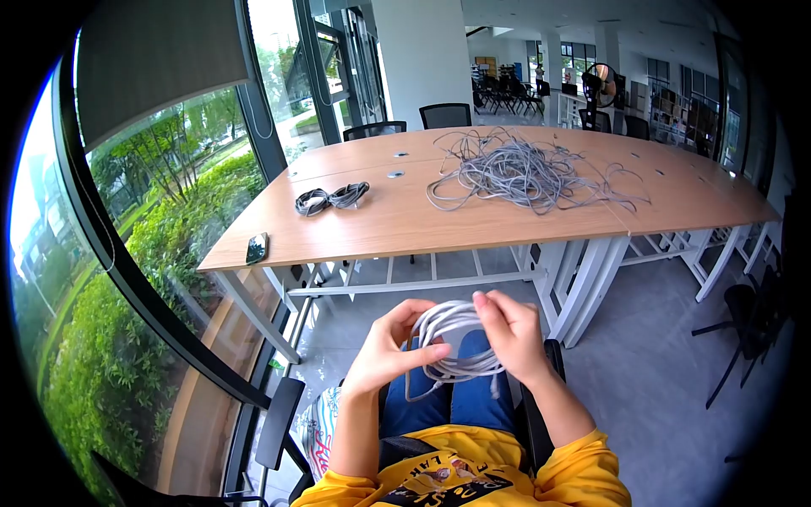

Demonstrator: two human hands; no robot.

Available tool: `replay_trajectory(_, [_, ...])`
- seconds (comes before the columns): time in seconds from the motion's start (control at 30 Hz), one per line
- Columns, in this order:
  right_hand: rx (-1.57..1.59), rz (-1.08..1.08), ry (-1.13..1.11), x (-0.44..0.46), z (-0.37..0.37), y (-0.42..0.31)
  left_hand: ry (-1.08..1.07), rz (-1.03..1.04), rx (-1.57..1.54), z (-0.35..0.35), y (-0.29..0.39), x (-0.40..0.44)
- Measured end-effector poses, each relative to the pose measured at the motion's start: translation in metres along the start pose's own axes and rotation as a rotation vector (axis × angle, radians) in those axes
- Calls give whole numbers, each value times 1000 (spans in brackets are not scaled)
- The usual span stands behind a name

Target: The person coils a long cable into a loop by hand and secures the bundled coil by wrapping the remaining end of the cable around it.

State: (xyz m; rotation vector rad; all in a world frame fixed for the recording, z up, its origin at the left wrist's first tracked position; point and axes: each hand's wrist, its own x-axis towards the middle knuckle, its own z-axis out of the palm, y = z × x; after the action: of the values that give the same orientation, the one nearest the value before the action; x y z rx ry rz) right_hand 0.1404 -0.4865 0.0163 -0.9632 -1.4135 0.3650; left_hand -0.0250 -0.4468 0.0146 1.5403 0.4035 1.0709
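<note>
Above my lap I hold a coiled grey cable, wound in several round loops. My left hand grips the coil's left side, its thumb lying across the loops. On the right side, my right hand pinches the upper loops between thumb and fingers. A loose length of the cable hangs below the left part of the coil. On the table lies a large tangled heap of grey cables. Left of the heap are bundled cables, side by side.
A phone lies near the table's left front corner. Black chairs stand behind the table, and another chair is at the right. Tall windows run along the left. A fan stands farther back.
</note>
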Motion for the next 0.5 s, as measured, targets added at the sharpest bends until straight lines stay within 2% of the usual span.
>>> replay_trajectory(0.03, [-63, -83, -51, -3, 1, -2, -1, -1, -1, 1, 2, -2])
replay_trajectory(0.1, [-149, -266, -127, -10, 8, -2, -71, -49, 378, 0, 5, -6])
replay_trajectory(0.13, [-130, -290, -153, -13, 10, -1, -67, -179, 500, 5, 13, -8])
replay_trajectory(0.23, [-132, -176, -211, -12, 4, -6, -22, -214, 456, 9, 11, -9])
replay_trajectory(0.3, [16, 133, -443, -6, -2, -11, 60, -97, 442, 4, 2, -9])
replay_trajectory(0.33, [15, 132, -442, -5, -4, -9, 59, -96, 441, 3, 3, -9])
replay_trajectory(0.4, [48, -39, -486, -4, -7, -3, 130, -215, 355, 2, 9, -11])
replay_trajectory(0.43, [25, 58, -564, -1, -13, -11, 126, -240, 311, 4, 10, -11])
replay_trajectory(0.5, [-22, 28, -539, -3, -13, -6, 130, -222, 341, 5, 5, -10])
